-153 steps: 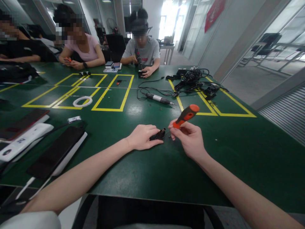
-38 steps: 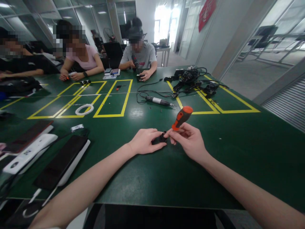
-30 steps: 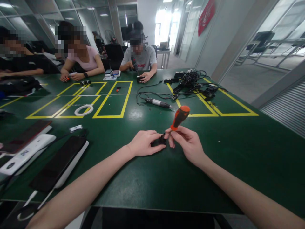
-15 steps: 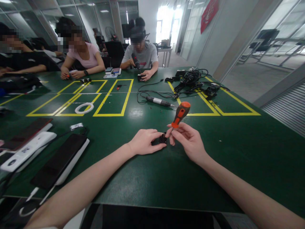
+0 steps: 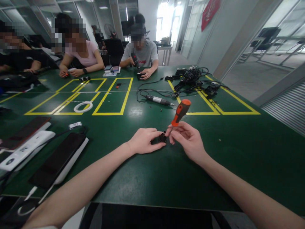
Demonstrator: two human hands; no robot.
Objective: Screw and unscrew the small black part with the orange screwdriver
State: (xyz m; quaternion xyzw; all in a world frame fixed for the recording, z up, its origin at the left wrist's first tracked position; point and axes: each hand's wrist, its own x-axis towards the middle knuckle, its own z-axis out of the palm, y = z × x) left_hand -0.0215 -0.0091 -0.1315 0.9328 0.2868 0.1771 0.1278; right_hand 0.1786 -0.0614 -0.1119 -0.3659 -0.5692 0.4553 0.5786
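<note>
On the green table, my left hand point(image 5: 145, 141) is closed around a small black round part point(image 5: 162, 138), thumb on the near side and fingers on the far side. What exactly the part is, I cannot make out. My right hand point(image 5: 188, 140) pinches the metal shaft of a screwdriver point(image 5: 181, 113) just below its orange and grey handle. The screwdriver leans to the right, its handle rising above my fingers. Its tip points down toward the black part; my fingertips partly hide where the two meet.
Beyond my hands lies a pen-shaped electric screwdriver point(image 5: 158, 100) with its cord, near tangled black cables point(image 5: 190, 79). A white ring point(image 5: 83, 107) sits by the yellow tape. At left are a phone point(image 5: 58, 159) and a power strip point(image 5: 27, 149). Across the table, a person in grey point(image 5: 150, 51) works.
The view has shifted very slightly. My hands, the screwdriver and the black part keep nearly the same places, and both grips look the same.
</note>
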